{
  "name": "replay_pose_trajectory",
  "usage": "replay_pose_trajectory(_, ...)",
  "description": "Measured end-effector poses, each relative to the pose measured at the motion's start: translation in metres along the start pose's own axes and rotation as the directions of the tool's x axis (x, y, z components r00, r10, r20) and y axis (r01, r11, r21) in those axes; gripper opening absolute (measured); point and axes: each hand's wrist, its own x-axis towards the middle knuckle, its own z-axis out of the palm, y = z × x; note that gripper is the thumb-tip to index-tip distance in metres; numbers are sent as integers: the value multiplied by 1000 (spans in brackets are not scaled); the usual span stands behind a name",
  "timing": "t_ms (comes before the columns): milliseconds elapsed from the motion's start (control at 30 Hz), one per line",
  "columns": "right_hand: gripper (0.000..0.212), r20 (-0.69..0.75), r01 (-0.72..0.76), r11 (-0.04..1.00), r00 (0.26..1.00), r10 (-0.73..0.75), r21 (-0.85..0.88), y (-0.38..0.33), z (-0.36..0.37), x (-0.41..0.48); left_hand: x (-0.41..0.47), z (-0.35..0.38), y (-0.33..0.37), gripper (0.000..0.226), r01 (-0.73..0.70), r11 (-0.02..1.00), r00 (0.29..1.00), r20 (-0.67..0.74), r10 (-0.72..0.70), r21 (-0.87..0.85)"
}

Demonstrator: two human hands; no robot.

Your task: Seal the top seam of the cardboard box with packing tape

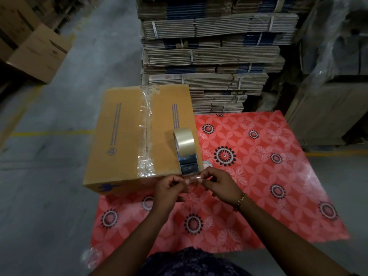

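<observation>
A closed brown cardboard box (121, 136) lies on a red patterned mat (258, 176). Clear tape (146, 132) runs along its top seam from the far edge to the near edge. A roll of clear packing tape (184, 144) stands on edge on the box's right flap, with a strip pulled off it toward me. My left hand (169, 188) and my right hand (219, 186) pinch the free end of that strip (194, 177) just past the box's near right corner. A gold bracelet is on my right wrist.
A tall stack of bundled flat cartons (209, 56) rises right behind the box. Cardboard boxes (37, 48) sit at the far left, wrapped goods (334, 46) at the right. Grey concrete floor with yellow lines (51, 133) surrounds the mat.
</observation>
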Motion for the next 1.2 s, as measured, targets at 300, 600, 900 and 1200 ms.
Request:
replay_pose_trajectory(300, 10, -14, -126, 988, 992, 128, 83, -4, 3, 1, -3, 15, 6, 20, 69, 990, 995, -61, -77, -120)
replay_pose_trajectory(600, 19, -87, -275, 821, 927, 364, 500, -5, 20, -17, -1, 20, 5, 20, 73, 987, 992, -95, -87, -143)
replay_pose_trajectory(900, 46, 4, -298, 876, 947, 320, 380, -20, 41, -7, -2, 18, 7, 20, 99, 983, 993, -47, -107, -153)
replay_pose_trajectory(1200, 28, 103, -341, 826, 938, 331, 449, -17, 34, -2, 1, 10, 12, 39, 117, 966, 992, -11, -122, -230)
